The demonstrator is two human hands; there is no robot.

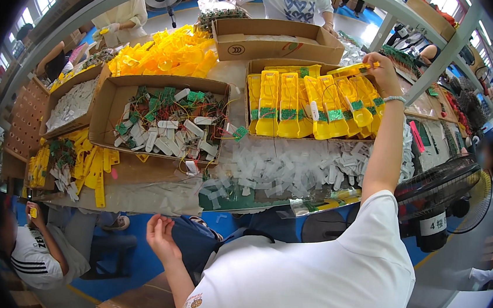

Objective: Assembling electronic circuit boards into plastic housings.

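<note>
My right hand (381, 73) reaches out over the far right of the bench, its fingers closed on the end of a yellow plastic shell (352, 70). That shell lies slantwise at the back of a cardboard box (255, 67). Rows of yellow shells (289, 93) with green circuit boards and thin wires stand in the same box below it. My left hand (163, 237) hangs in front of the bench's near edge, apart from everything on it. Its fingers are loosely bent and apart, and nothing shows in them.
Left of the shells, a cardboard box (101, 109) holds wired circuit boards and white parts. Yellow shells (173, 52) are heaped behind it. Clear plastic pieces (292, 168) cover the near bench. A black fan (439, 191) stands by my right arm. Other people work around the bench.
</note>
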